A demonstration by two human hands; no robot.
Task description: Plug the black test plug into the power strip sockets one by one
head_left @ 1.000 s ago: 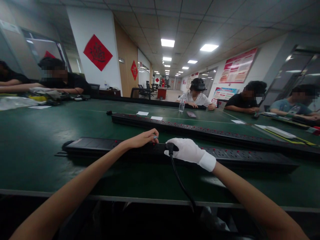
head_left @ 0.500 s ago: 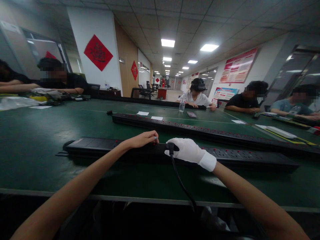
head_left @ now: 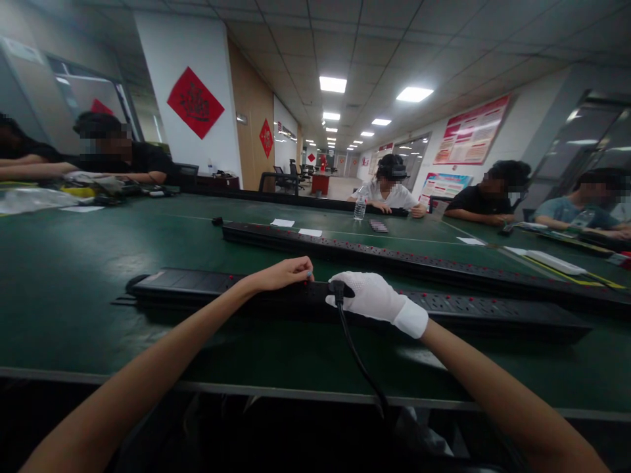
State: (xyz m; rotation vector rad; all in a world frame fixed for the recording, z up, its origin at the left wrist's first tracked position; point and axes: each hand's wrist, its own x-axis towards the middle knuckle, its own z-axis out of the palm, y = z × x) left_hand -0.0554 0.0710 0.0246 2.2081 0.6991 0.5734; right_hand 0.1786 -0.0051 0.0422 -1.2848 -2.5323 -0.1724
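Observation:
A long black power strip (head_left: 458, 305) with rows of sockets and red spots lies across the table in front of me. My right hand (head_left: 367, 295), in a white glove, is closed around a black plug (head_left: 338, 290) at the middle of the strip. From the plug a black cord (head_left: 355, 355) hangs down over the table's near edge. Whether the plug sits in a socket cannot be seen. My bare left hand (head_left: 288, 272) rests over the strip just left of the glove, fingers curled together and pointing down; anything under the fingertips is hidden.
Behind lies a second black power strip (head_left: 394, 257), running off to the right. Further back are paper slips (head_left: 282, 223), a water bottle (head_left: 359, 206) and a white strip-shaped piece (head_left: 556, 261). A person (head_left: 392, 190) sits opposite; others sit at both sides of the green table (head_left: 73, 289).
Hardly anything differs. Both hands, the plug and the strip keep their places; the view has shifted very slightly.

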